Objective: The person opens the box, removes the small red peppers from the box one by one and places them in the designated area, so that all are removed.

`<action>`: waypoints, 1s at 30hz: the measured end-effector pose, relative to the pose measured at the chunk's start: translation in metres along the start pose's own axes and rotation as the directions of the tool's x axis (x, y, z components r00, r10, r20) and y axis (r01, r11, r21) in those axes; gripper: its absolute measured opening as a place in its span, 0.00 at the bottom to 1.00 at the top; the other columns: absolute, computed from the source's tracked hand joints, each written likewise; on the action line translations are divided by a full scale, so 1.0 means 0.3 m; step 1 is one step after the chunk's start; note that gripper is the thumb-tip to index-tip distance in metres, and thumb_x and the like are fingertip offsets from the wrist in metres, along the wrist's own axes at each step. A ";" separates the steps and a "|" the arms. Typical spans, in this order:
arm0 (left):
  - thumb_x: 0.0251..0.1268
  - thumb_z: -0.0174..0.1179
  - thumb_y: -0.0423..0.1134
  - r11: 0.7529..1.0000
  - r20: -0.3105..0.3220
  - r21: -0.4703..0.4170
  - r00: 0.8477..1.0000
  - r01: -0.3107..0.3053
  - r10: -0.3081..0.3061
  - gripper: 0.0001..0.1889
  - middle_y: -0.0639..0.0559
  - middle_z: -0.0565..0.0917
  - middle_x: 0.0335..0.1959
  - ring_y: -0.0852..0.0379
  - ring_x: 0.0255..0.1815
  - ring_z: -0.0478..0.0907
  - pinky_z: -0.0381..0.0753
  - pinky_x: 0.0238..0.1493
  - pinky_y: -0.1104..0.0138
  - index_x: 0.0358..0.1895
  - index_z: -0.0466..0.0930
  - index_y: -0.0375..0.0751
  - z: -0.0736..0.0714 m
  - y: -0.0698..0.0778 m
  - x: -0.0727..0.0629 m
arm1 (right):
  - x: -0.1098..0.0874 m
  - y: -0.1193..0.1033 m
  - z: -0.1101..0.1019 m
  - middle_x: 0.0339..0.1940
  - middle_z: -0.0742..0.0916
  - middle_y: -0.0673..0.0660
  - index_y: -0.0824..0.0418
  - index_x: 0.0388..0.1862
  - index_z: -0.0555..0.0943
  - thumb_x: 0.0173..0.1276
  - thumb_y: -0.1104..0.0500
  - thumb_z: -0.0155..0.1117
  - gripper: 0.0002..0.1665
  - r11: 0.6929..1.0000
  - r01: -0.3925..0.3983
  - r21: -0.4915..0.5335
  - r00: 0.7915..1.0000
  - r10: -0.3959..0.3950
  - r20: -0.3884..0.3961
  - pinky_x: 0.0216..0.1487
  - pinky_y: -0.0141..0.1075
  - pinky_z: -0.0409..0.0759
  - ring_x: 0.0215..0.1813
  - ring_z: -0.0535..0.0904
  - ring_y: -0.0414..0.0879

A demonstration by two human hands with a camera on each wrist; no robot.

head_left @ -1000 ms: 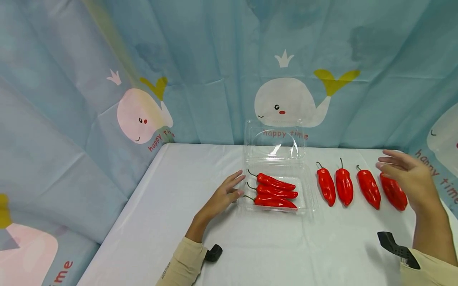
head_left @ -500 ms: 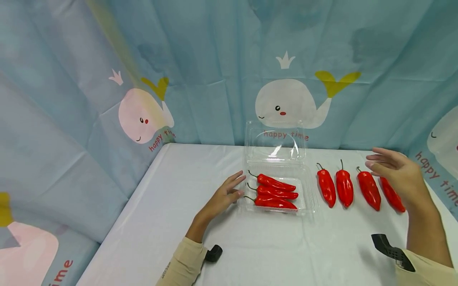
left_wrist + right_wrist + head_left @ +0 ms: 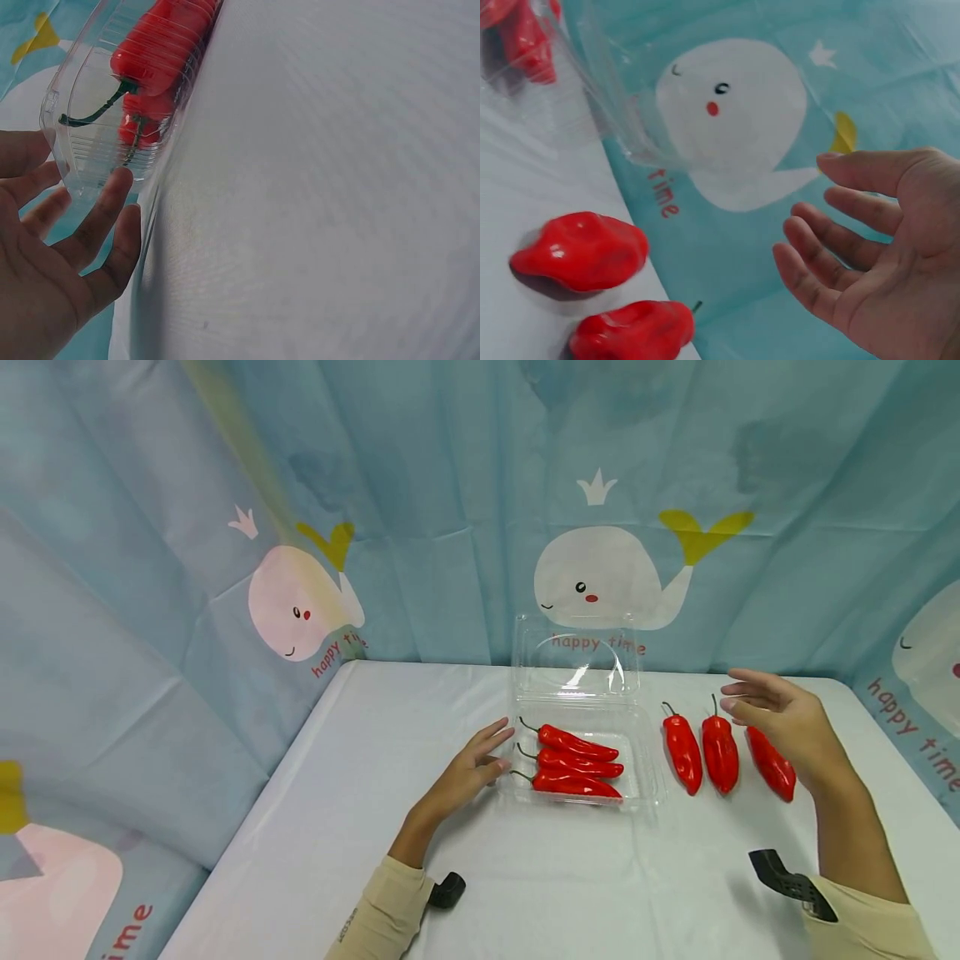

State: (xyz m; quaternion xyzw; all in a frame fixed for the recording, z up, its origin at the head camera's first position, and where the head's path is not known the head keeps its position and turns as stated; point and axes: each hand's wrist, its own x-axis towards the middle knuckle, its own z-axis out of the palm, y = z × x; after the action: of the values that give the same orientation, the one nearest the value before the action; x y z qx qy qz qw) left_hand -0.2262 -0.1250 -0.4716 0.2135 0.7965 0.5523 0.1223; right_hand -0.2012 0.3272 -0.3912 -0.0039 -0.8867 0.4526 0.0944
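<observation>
Three red chili peppers (image 3: 576, 784) lie side by side in a clear plastic clamshell box (image 3: 637, 735), their stems pointing left. Its lid (image 3: 551, 664) stands up at the back. Against the box's left end rests my left hand (image 3: 465, 777), its fingers loosely spread; the left wrist view shows fingertips (image 3: 120, 184) right at the clear wall. My right hand (image 3: 795, 727) hovers over the row of loose peppers with relaxed fingers and holds nothing. It covers the stem end of one pepper (image 3: 772, 768). Two others, the nearer pepper (image 3: 682, 752) and its neighbour (image 3: 720, 756), show fully.
A white cloth covers the table (image 3: 562, 877). Behind it hangs a light blue curtain (image 3: 442, 593) printed with whales, close to the raised lid. A black wrist mount (image 3: 447, 891) sits at the left cuff and another mount (image 3: 791, 883) at the right.
My right hand has moved left along the row, now covering the rightmost pepper and part of the one beside it. The left hand and the box have stayed put.
</observation>
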 end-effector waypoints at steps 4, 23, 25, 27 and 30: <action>0.82 0.53 0.36 1.000 0.002 -0.002 1.000 -0.004 0.004 0.31 0.54 0.53 0.88 0.38 0.70 0.77 0.82 0.63 0.45 0.84 0.62 0.43 0.001 -0.003 -0.001 | 0.013 -0.010 0.023 0.65 0.83 0.56 0.57 0.84 0.65 0.80 0.46 0.65 0.40 0.999 0.021 -0.033 0.999 -0.020 0.042 0.58 0.36 0.86 0.48 0.78 0.20; 0.82 0.54 0.36 1.000 0.002 -0.003 1.000 -0.018 0.018 0.31 0.52 0.53 0.88 0.37 0.70 0.77 0.82 0.63 0.45 0.84 0.61 0.42 0.000 -0.001 -0.002 | 0.020 -0.079 0.165 0.68 0.83 0.67 0.59 0.81 0.69 0.77 0.46 0.68 0.40 0.998 0.059 0.028 0.981 -0.063 0.186 0.54 0.41 0.89 0.61 0.84 0.51; 0.82 0.54 0.37 1.000 0.004 -0.005 1.000 -0.022 0.022 0.31 0.52 0.53 0.88 0.37 0.70 0.77 0.83 0.63 0.46 0.84 0.61 0.41 0.000 -0.005 -0.001 | 0.023 -0.088 0.180 0.68 0.83 0.68 0.60 0.81 0.69 0.77 0.46 0.67 0.40 0.998 0.058 0.034 0.978 -0.064 0.198 0.55 0.44 0.89 0.64 0.83 0.60; 0.82 0.54 0.37 1.000 0.005 -0.003 1.000 -0.026 0.026 0.31 0.51 0.53 0.88 0.36 0.70 0.77 0.83 0.62 0.47 0.84 0.61 0.41 0.001 -0.010 0.001 | 0.027 -0.093 0.197 0.68 0.83 0.67 0.59 0.81 0.70 0.77 0.45 0.68 0.40 0.998 0.060 0.035 0.976 -0.066 0.210 0.55 0.43 0.89 0.65 0.82 0.64; 0.82 0.54 0.37 1.000 0.002 0.003 1.000 -0.023 0.023 0.31 0.51 0.53 0.88 0.37 0.70 0.78 0.83 0.62 0.48 0.84 0.61 0.41 0.001 -0.014 0.003 | 0.027 -0.099 0.226 0.69 0.83 0.67 0.59 0.80 0.70 0.77 0.45 0.68 0.39 0.997 0.071 0.037 0.971 -0.078 0.228 0.57 0.45 0.88 0.66 0.81 0.65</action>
State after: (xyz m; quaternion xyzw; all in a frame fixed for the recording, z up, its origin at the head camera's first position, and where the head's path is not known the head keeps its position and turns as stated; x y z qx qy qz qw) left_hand -0.2276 -0.1255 -0.4756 0.2236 0.7946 0.5523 0.1165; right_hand -0.2184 0.2561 -0.4049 0.0830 -0.8846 0.4588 0.0083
